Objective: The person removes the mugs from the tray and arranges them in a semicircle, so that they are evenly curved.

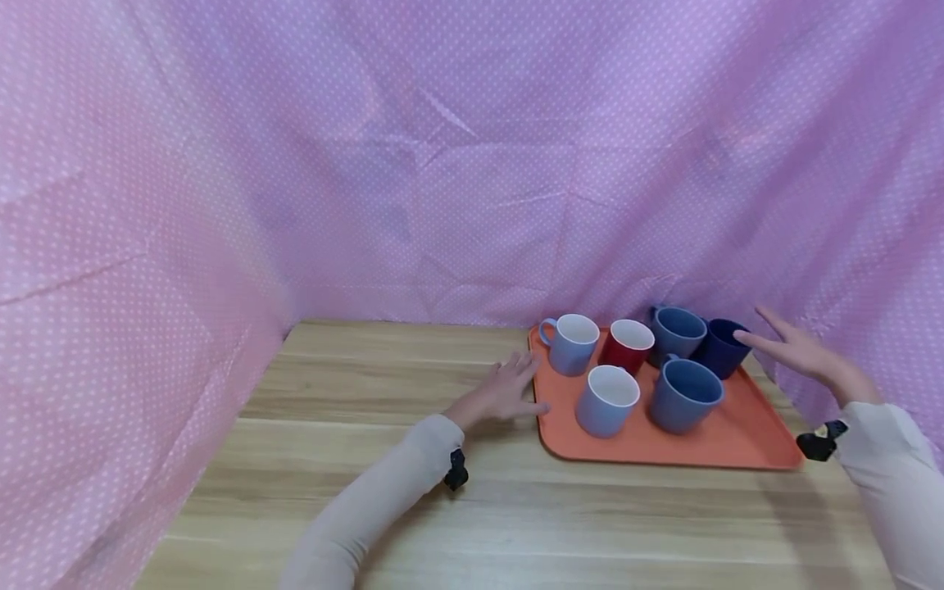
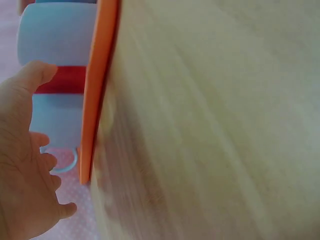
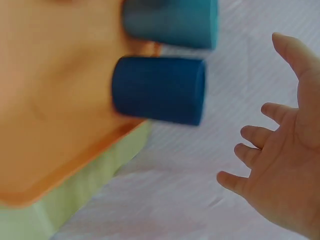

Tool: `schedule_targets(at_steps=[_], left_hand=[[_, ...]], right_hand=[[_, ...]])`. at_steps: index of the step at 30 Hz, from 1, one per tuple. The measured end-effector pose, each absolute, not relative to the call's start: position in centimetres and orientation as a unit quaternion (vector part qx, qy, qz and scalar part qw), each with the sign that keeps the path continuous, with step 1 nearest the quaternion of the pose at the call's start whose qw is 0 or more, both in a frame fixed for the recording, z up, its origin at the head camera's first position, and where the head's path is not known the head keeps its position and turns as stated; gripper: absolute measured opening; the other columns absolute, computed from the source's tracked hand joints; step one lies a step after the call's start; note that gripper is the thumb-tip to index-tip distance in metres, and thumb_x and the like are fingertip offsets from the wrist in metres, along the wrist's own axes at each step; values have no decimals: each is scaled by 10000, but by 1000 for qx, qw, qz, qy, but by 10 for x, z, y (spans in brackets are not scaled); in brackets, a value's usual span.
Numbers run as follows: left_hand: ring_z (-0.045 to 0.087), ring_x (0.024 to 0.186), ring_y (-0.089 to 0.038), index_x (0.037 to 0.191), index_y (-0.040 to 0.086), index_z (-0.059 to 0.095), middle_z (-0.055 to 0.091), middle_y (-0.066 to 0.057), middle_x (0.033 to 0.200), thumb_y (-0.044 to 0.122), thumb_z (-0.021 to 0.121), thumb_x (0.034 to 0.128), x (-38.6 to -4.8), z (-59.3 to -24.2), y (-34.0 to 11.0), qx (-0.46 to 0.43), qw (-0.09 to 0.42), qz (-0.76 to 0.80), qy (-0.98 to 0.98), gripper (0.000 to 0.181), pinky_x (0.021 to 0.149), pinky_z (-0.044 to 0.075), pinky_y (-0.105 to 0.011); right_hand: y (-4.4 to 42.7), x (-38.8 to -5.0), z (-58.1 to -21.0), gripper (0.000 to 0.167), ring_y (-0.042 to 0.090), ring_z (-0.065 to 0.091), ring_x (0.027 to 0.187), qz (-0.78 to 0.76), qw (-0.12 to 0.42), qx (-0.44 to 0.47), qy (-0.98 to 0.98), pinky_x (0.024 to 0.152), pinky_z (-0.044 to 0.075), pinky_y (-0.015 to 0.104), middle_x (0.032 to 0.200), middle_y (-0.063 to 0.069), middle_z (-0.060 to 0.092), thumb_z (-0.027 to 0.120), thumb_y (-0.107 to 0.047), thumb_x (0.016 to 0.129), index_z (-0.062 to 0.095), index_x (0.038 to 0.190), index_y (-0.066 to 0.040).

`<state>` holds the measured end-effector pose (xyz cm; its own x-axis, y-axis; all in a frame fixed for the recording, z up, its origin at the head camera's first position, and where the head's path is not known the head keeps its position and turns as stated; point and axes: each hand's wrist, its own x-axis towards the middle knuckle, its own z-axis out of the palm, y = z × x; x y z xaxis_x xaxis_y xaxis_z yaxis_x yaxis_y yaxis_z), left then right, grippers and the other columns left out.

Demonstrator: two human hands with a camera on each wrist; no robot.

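My left hand (image 1: 505, 392) is at the left rim of an orange tray (image 1: 752, 438), fingers spread; whether it touches the rim I cannot tell. On the right, my right hand (image 1: 800, 352) hovers with fingers extended near a dark blue mug (image 1: 721, 354). In the right wrist view, a gap separates the palm from that dark blue mug (image 3: 157, 90). Several mugs stand upright on the tray: a light blue one (image 1: 571, 354) at the back left, another light blue mug (image 1: 603, 414) in front, a red mug (image 1: 625, 360) between, and two grey-blue mugs (image 1: 682, 406) towards the right.
The tray lies at the right rear of a wooden table (image 1: 354, 426). Pink dotted cloth (image 1: 457, 221) hangs behind the table and along both sides, close to the back mugs. Each wrist wears a small black device (image 1: 456, 471).
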<state>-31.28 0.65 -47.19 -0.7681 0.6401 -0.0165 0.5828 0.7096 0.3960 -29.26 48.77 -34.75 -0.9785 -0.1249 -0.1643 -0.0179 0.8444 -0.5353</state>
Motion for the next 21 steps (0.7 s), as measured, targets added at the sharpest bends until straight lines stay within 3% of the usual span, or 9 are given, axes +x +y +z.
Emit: schedule_targets(at_steps=[11, 16, 19, 21], left_hand=[[76, 1600, -289, 1627, 155, 256, 168, -66, 1714, 648, 588, 929, -309, -477, 9, 331, 122, 148, 924, 917, 1275, 103, -563], [116, 1598, -262, 1609, 137, 310, 252, -51, 1693, 662, 596, 917, -306, -478, 13, 340, 122, 132, 923, 915, 1279, 114, -541], [138, 1595, -255, 1605, 137, 321, 279, -44, 1684, 716, 583, 894, -305, -480, 15, 350, 116, 108, 923, 954, 1279, 121, -535], [143, 1594, -255, 1607, 139, 316, 280, -40, 1684, 754, 575, 874, -305, -481, 16, 352, 115, 96, 924, 990, 1280, 121, -531]], right_hand=[[521, -283, -395, 789, 690, -42, 1412, -327, 119, -51, 936, 1152, 57, 764, 1542, 482, -34, 339, -373, 1092, -29, 1532, 168], [524, -281, -412, 776, 716, 136, 1367, -275, 134, -50, 951, 1113, 228, 748, 1507, 514, 96, 386, -369, 1086, 93, 1510, 211], [526, -280, -424, 824, 738, 180, 1328, -264, 150, -53, 951, 1044, 258, 785, 1479, 537, 116, 480, -370, 1049, 117, 1508, 211], [530, -280, -435, 853, 714, 238, 1325, -250, 153, -60, 954, 1062, 324, 722, 1476, 532, 156, 533, -376, 1026, 134, 1520, 192]])
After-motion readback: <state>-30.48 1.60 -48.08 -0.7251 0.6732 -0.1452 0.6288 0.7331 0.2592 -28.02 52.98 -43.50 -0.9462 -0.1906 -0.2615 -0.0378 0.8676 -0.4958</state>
